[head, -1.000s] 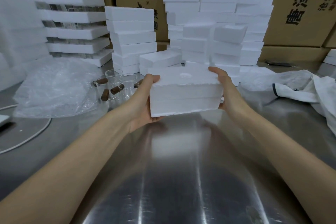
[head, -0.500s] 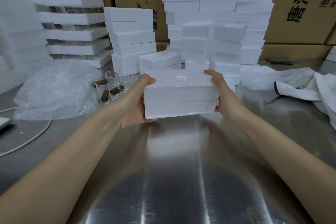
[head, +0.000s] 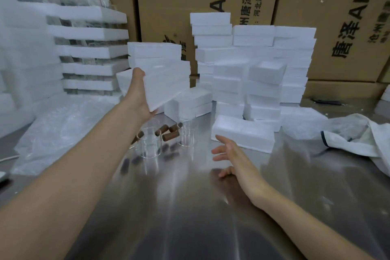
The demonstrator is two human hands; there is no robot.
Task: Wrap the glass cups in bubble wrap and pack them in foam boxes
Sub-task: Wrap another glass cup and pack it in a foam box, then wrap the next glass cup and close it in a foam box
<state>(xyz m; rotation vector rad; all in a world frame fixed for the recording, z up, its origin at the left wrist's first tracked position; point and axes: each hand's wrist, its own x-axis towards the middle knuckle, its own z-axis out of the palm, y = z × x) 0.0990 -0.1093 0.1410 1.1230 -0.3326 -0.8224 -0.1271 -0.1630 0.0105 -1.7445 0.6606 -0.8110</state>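
My left hand point(head: 138, 93) holds a white foam box point(head: 162, 88) raised and tilted, in front of a stack of foam boxes point(head: 156, 57). My right hand point(head: 229, 153) hovers open, fingers spread, just above the steel table point(head: 190, 207), close to a single foam box point(head: 242, 135) lying flat. Clear glass cups with brown wooden handles point(head: 150, 142) stand between my two arms; another glass cup point(head: 186, 134) is beside them. Crumpled bubble wrap point(head: 61, 129) lies at the left.
Tall stacks of foam boxes point(head: 259, 74) fill the back middle. Foam trays with glassware point(head: 90, 53) are piled at the back left. Cardboard cartons point(head: 329, 17) line the rear. A white cloth sack point(head: 358, 139) lies at the right.
Both hands held one closed foam box before. Now my left hand has carried the foam box up and left, and my right hand has let go and dropped near the table.
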